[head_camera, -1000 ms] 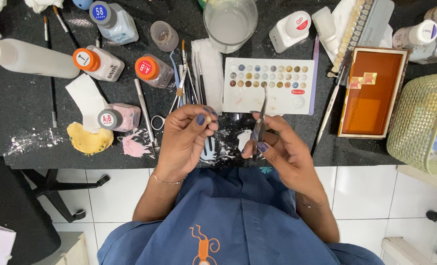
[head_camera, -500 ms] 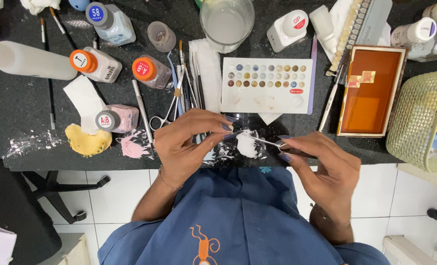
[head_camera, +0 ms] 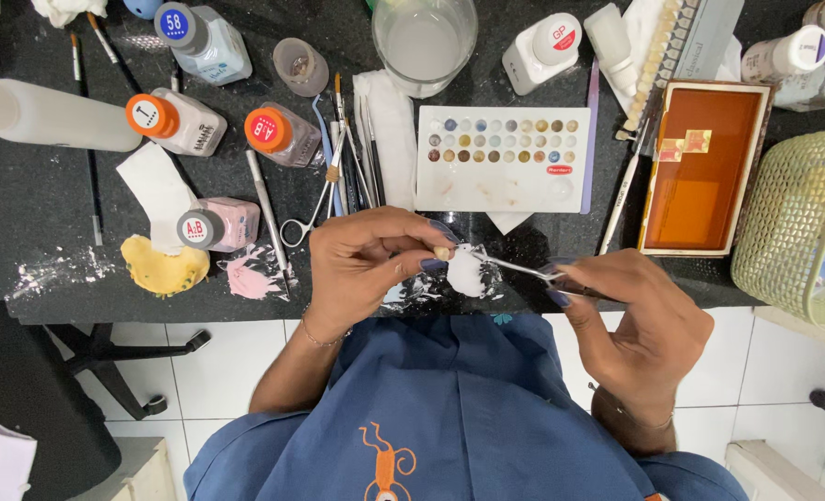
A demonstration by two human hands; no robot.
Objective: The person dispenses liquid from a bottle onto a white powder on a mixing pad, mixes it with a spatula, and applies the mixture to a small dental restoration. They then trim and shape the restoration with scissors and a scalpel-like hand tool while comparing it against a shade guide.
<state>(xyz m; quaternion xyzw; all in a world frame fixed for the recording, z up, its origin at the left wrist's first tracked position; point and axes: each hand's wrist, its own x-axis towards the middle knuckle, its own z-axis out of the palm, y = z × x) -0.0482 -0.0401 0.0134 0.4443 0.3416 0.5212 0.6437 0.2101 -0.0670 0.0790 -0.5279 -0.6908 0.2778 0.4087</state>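
Observation:
My left hand [head_camera: 370, 262] pinches a small tooth-coloured piece [head_camera: 442, 252] between thumb and fingertips at the front edge of the black worktop [head_camera: 41, 199]. My right hand [head_camera: 630, 320] holds a thin metal instrument [head_camera: 514, 267] whose tip reaches left to that piece. A blob of white paste [head_camera: 466, 272] lies on the worktop right below the tip. A white palette with rows of small coloured wells [head_camera: 503, 158] lies just beyond both hands.
Brushes and metal tools [head_camera: 347, 158] lie left of the palette, beside orange-capped bottles [head_camera: 179, 121] and a pink-lidded bottle [head_camera: 210, 225]. A yellow cast [head_camera: 157, 269] sits front left. A glass of water [head_camera: 424, 39], an orange tray [head_camera: 700, 167] and a mesh basket [head_camera: 793, 223] stand behind and right.
My right hand swung out to the right, so the instrument went from upright to lying sideways at the piece. My left hand shifted slightly right, still pinching the small piece.

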